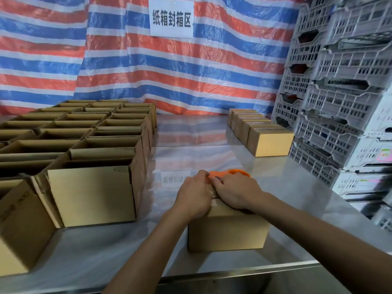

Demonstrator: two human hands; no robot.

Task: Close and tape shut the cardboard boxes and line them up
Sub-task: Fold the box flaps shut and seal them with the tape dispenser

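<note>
Early stage: current box (227, 232) mid-table near the front edge; left hand (195, 195) presses flat on its lid, right hand (237, 193) beside it at the orange tape dispenser (233, 172), grip unclear. Short taped row (269, 143) stands right rear; many open boxes (91, 187) wait left
</note>
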